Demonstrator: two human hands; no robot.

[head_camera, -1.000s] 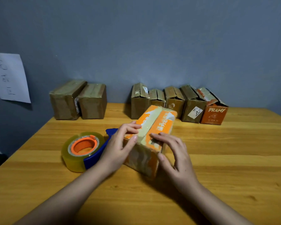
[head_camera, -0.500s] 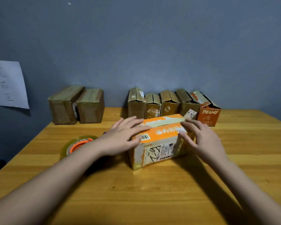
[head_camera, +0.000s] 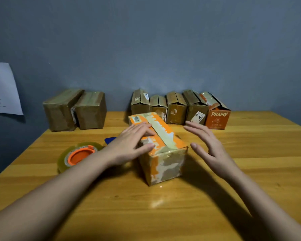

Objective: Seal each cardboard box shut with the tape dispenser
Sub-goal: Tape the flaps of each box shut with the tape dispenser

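Orange box (head_camera: 161,150): it sits near the middle of the table (head_camera: 250,171), short end toward you, a strip of tape running the length of its top seam. Your hands bracket it, likely so you can steady or turn it.
Left hand (head_camera: 130,146): your fingers lie straight and together, flat on the left part of the lid, thumb along the near top edge; you press, you do not grip.
Right hand (head_camera: 208,146): it hovers just beside the box's right side, fingers spread and relaxed, touching nothing, ready to catch or turn the box by my reading.
Tape dispenser (head_camera: 78,155): it lies on the table to your left, orange hub up, blue handle partly hidden behind your left wrist; neither hand holds it.
Back row: five boxes (head_camera: 177,108) stand against the wall, flaps not flat, probably yet unsealed; the rightmost reads PRAMY.
Left pair: two brown boxes (head_camera: 75,110) look wrapped in tape.
Wall: a paper sheet (head_camera: 3,89) hangs at left.
In the way: your left forearm crosses over the dispenser, so reaching it means lifting off first.
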